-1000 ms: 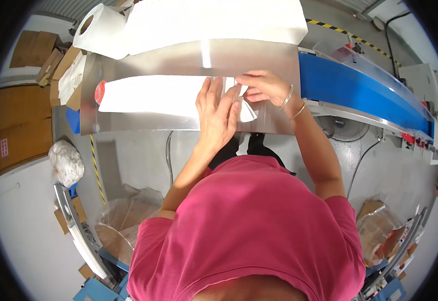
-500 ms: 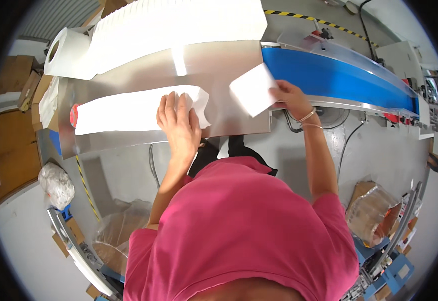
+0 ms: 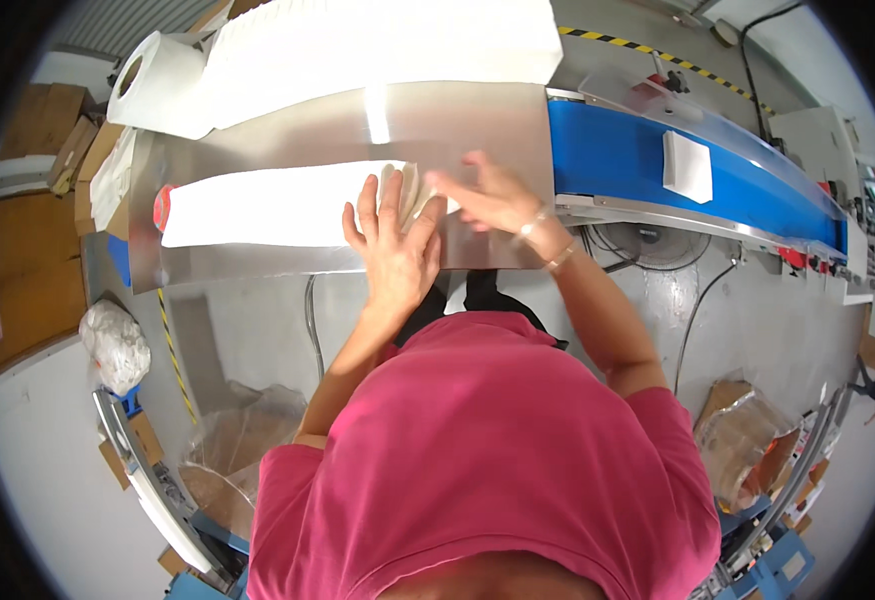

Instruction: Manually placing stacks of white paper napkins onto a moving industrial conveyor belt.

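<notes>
A long row of white folded sheets, possibly wipes or tissues, lies on the steel table, its right-end sheets fanned apart. My left hand rests on this end with fingers spread. Close by on the right is my right hand, blurred, with thumb and fingers apart and fingertips beside the loose sheets; contact is unclear. Nothing shows in its grasp. A red round object sits against the row's left end. On the blue conveyor belt lies a separate white folded piece.
Behind the row, a bigger white stack and a white roll stand along the steel table's far side. A clear guard runs along the belt. Cardboard boxes are at left; a fan sits below the conveyor.
The white folded piece has left my right hand and now lies on the blue belt. My right hand has moved left to the row's end; my left hand has shifted slightly right.
</notes>
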`<state>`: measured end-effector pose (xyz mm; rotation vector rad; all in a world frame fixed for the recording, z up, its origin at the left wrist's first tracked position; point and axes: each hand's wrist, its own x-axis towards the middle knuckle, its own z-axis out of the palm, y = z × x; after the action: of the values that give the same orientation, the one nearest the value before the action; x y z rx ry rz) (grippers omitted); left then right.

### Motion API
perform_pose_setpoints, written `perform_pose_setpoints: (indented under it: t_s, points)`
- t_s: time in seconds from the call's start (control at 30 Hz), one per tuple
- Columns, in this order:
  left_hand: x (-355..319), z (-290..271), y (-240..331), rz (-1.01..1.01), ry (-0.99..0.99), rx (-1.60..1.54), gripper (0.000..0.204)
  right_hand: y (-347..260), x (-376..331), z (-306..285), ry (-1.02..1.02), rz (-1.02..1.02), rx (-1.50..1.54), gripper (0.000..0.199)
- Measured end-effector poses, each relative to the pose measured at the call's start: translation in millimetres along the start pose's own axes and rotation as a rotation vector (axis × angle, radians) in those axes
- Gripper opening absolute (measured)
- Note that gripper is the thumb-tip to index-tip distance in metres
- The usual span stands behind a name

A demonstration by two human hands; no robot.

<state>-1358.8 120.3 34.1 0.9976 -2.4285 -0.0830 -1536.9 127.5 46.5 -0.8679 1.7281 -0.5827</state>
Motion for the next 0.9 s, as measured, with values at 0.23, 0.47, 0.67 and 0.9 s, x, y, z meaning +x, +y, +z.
perform_pose_setpoints:
  t_s: [0.23,0.47,0.67,0.9]
  points:
    - [-7.9,3.0,-22.5,-0.144,0.147,-0.064,0.045,101.3,20.5,-59.4,0.439,-0.149,0.671,0.052]
    - [-9.9,4.0,-26.3,-0.092,0.097,-0.034,0.043,125.2,13.5,-100.7,1.278,-0.176,-0.944,0.062]
    - [-11.7,-4.6,-23.6,0.042,0.010,-0.026,0.025,-1.5,5.1,18.5,0.199,-0.058,-0.047,0.067]
    - [-6.2,1.4,-44.0,-0.111,0.111,-0.065,0.044,155.5,68.8,-66.5,0.651,-0.280,0.159,0.038]
